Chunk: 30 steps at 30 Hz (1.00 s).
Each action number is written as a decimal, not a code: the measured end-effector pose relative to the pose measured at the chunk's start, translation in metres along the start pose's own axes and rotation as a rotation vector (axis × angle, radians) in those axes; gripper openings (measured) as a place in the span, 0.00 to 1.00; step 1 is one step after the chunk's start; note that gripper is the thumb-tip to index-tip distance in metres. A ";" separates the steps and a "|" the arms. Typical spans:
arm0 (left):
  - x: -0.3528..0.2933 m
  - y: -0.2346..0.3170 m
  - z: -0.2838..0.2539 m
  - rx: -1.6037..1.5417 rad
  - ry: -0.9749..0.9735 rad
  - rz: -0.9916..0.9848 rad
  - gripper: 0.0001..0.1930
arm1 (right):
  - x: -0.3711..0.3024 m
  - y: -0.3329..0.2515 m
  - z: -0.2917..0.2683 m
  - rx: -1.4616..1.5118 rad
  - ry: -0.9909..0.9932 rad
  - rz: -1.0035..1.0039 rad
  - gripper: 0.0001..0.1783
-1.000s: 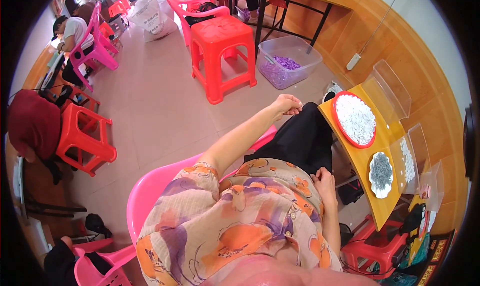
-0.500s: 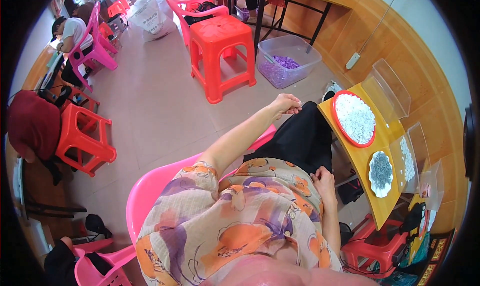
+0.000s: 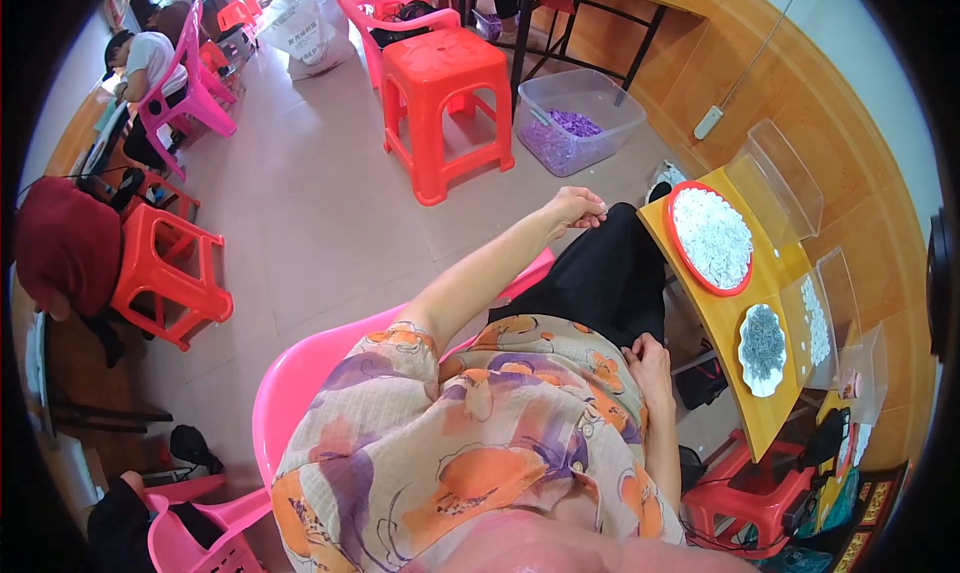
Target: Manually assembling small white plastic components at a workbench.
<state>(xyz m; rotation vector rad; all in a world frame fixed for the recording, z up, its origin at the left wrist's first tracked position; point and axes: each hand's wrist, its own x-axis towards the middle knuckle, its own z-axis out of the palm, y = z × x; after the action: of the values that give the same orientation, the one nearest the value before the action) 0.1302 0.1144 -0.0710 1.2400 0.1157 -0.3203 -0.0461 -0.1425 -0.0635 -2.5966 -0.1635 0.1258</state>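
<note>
My left hand [image 3: 577,210] is stretched out over the black-trousered knee [image 3: 605,263]. Its fingers are pinched together, with a tiny white piece [image 3: 603,213] at the tips. My right hand [image 3: 650,365] rests against the lap by the shirt hem, fingers curled in; anything inside them is hidden. To the right stands a yellow table [image 3: 712,343]. On it lie a red round tray [image 3: 676,245] heaped with small white pieces [image 3: 712,235] and a white scalloped dish [image 3: 764,385] of small grey pieces [image 3: 764,338].
Clear plastic panels [image 3: 785,178] and scattered white pieces [image 3: 814,318] are along the table's wall side. Ahead are a red stool [image 3: 445,63] and a clear tub [image 3: 580,138] with purple pieces. Another red stool [image 3: 170,263] and a seated person [image 3: 155,63] are at left.
</note>
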 end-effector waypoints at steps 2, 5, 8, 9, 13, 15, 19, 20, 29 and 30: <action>-0.002 0.001 0.000 -0.002 -0.007 0.000 0.04 | 0.000 0.000 0.000 -0.002 -0.008 0.011 0.11; -0.003 0.001 0.002 0.000 0.014 -0.006 0.04 | -0.001 0.001 0.000 0.002 -0.006 0.010 0.11; -0.006 0.001 -0.001 0.015 0.001 -0.020 0.04 | -0.003 0.001 0.002 0.002 0.000 0.011 0.11; -0.005 0.000 -0.002 0.016 -0.003 -0.022 0.04 | -0.003 0.001 0.002 0.002 0.002 0.015 0.11; -0.001 -0.003 -0.002 0.037 -0.016 -0.020 0.04 | -0.006 -0.001 0.002 0.014 -0.010 0.046 0.11; -0.002 0.000 0.001 0.097 0.005 -0.018 0.05 | -0.005 -0.004 0.000 0.026 -0.015 0.053 0.11; 0.001 0.003 -0.006 0.071 -0.057 0.031 0.06 | 0.002 -0.001 -0.003 0.032 -0.051 -0.016 0.11; 0.009 -0.004 -0.021 0.044 -0.124 0.066 0.06 | 0.004 -0.004 -0.001 0.010 -0.037 -0.039 0.10; 0.009 0.000 -0.011 0.065 -0.157 -0.028 0.05 | -0.003 0.019 0.014 0.035 0.076 -0.008 0.10; 0.008 0.000 -0.013 0.072 -0.142 -0.032 0.05 | -0.003 0.018 0.013 0.030 0.068 -0.018 0.09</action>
<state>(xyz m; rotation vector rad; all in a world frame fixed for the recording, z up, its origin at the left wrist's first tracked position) 0.1393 0.1249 -0.0768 1.2830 0.0019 -0.4424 -0.0492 -0.1515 -0.0836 -2.5652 -0.1594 0.0332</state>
